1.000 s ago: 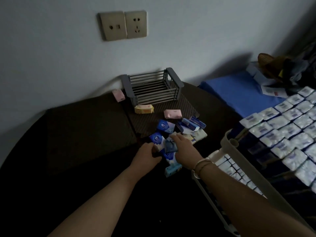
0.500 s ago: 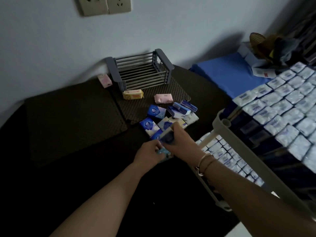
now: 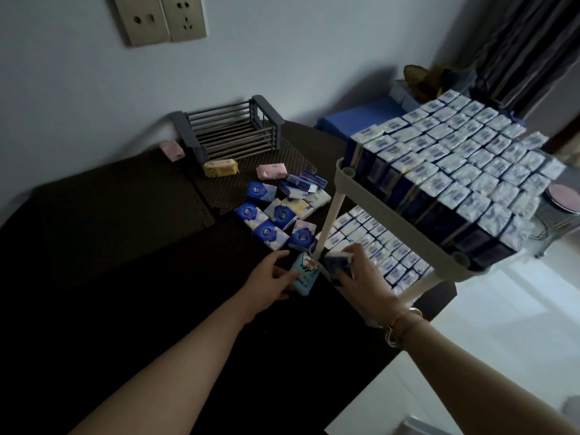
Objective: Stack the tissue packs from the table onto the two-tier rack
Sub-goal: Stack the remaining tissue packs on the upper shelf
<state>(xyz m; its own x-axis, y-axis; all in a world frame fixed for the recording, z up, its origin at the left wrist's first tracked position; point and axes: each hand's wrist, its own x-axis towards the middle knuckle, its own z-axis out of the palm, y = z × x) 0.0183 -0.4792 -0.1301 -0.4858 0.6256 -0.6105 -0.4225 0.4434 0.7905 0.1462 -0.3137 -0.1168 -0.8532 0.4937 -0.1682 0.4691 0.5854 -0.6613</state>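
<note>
— Two tiers on your rack [image 3: 373,196], and both are already packed with white-topped tissue packs standing on edge; the upper tier [image 3: 464,171] looks full to its rim, the lower tier [image 3: 381,246] shows rows running back under it.

— And what's left on the counter [image 3: 131,233]?

— About a dozen loose packs [image 3: 277,211] in a heap on the dark mat, mostly blue and white, with a yellow pack [image 3: 220,168] and a pink pack [image 3: 271,171] nearer the grey wire basket [image 3: 232,130], and another pink one [image 3: 172,151] by the wall.

— What have I got in hand?

— Your left hand [image 3: 272,279] has its grip closed round a light-blue pack with a cartoon print [image 3: 303,274], just beside the rack's front post. Your right hand [image 3: 361,277] holds a dark-blue pack [image 3: 337,265] at the edge of the lower tier, fingers curled over its top.

— How will they handle?

— I'd judge them light and soft: film-wrapped tissue that gives under a squeeze, and the film may be slippery. Pinch each across its narrow sides, thumb opposite fingers, rather than by the loose end seams, which could crumple. Press gently, since the neighbours stand upright and a hard shove might tip a row.

— Where does mine go?

— Any open slot on the lower tier is hidden behind your right hand, so I cannot tell.
</note>
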